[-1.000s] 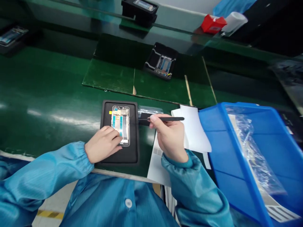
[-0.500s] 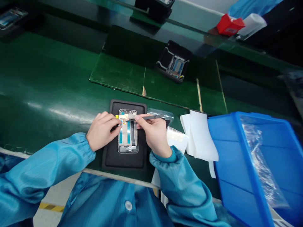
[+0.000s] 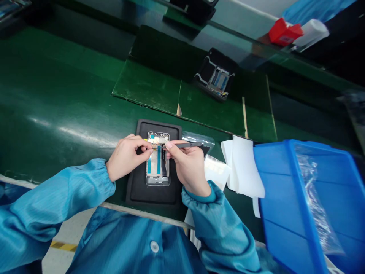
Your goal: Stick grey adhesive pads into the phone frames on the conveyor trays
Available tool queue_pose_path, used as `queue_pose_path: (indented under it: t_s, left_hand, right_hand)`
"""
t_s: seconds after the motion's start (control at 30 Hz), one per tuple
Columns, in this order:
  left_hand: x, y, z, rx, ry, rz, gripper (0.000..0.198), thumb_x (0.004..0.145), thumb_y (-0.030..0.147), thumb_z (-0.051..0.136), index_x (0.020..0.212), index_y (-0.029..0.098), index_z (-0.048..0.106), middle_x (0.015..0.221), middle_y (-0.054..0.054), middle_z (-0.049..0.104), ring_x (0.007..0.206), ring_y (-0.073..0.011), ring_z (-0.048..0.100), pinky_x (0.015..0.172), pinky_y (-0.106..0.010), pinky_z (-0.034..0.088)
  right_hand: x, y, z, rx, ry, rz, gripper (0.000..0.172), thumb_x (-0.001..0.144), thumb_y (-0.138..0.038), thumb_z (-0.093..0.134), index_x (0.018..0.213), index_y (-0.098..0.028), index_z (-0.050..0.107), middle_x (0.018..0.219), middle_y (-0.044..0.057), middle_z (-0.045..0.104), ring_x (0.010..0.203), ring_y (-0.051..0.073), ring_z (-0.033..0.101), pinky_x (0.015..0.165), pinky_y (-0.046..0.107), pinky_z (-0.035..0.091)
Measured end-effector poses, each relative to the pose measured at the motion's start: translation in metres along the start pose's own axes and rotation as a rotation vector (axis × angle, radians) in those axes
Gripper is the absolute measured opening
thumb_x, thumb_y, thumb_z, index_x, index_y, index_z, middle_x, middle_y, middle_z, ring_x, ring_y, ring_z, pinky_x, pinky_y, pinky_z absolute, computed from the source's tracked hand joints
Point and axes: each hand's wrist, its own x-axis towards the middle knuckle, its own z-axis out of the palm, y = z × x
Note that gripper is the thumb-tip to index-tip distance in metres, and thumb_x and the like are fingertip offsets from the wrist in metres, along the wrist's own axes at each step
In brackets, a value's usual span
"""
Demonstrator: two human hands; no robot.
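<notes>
An opened smartphone [image 3: 158, 180], with teal strips and a circuit board at its far end, lies in a black padded tray [image 3: 136, 192]. My right hand [image 3: 190, 167] is closed round dark tweezers [image 3: 186, 144], held almost level, their tips over the phone just below the circuit board. From the left, my left hand [image 3: 127, 156] reaches over the phone's edge with thumb and forefinger pinched near those tips. Whatever sits in that pinch is too small to make out. A bit of yellow tab shows behind the left fingers.
Right of the tray lie a clear plastic sleeve [image 3: 199, 139] and white paper sheets [image 3: 245, 163]. A large blue bin [image 3: 276, 182] with clear plastic in it stands farther right. Another opened phone rests in a black holder [image 3: 208, 70] on the raised green board [image 3: 148, 87].
The view has shifted slightly, so the bench sits farther right. My left thumb and forefinger have closed into a tighter pinch over the phone. The tweezers remain in my right hand.
</notes>
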Motion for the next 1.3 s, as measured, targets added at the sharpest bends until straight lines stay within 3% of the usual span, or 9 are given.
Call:
queue_pose_path:
  t_s: [0.17, 0.33, 0.53, 1.3]
  left_hand:
    - [0.0012, 0.0002, -0.0003, 0.009, 0.020, 0.006, 0.011, 0.081, 0.013, 0.065, 0.075, 0.021, 0.070, 0.071, 0.003, 0.065, 0.069, -0.0129, 0.054, 0.066, -0.027, 0.043]
    - [-0.0002, -0.0031, 0.0002, -0.016, 0.028, 0.003, 0.015, 0.080, 0.017, 0.072, 0.094, 0.023, 0.074, 0.078, 0.002, 0.066, 0.074, -0.0138, 0.055, 0.067, -0.027, 0.044]
    - [-0.0008, -0.0032, 0.0011, -0.058, 0.024, -0.004, 0.004, 0.084, 0.021, 0.070, 0.084, 0.023, 0.074, 0.077, 0.002, 0.070, 0.071, -0.0139, 0.053, 0.066, -0.028, 0.043]
    - [-0.0003, -0.0030, 0.0004, -0.153, 0.002, -0.154, 0.007, 0.078, 0.027, 0.073, 0.076, 0.023, 0.078, 0.065, 0.002, 0.068, 0.055, -0.0104, 0.046, 0.055, -0.025, 0.040]
  right_hand:
    - [-0.0002, 0.0001, -0.0003, -0.028, 0.006, -0.015, 0.020, 0.073, -0.035, 0.084, 0.078, -0.018, 0.074, 0.058, -0.002, 0.064, 0.054, 0.012, 0.057, 0.057, 0.028, 0.050]
    - [-0.0004, -0.0018, 0.0012, -0.011, 0.010, 0.003, 0.020, 0.072, -0.034, 0.084, 0.077, -0.018, 0.074, 0.057, -0.002, 0.063, 0.053, 0.012, 0.057, 0.055, 0.027, 0.049]
    - [-0.0010, -0.0012, 0.0018, -0.011, 0.009, 0.006, 0.020, 0.072, -0.034, 0.084, 0.077, -0.018, 0.074, 0.056, -0.003, 0.063, 0.053, 0.011, 0.057, 0.056, 0.026, 0.049]
    - [-0.0053, 0.0008, 0.0029, 0.012, 0.009, -0.055, 0.018, 0.072, -0.035, 0.084, 0.077, -0.020, 0.075, 0.059, -0.002, 0.064, 0.056, 0.013, 0.058, 0.058, 0.029, 0.049]
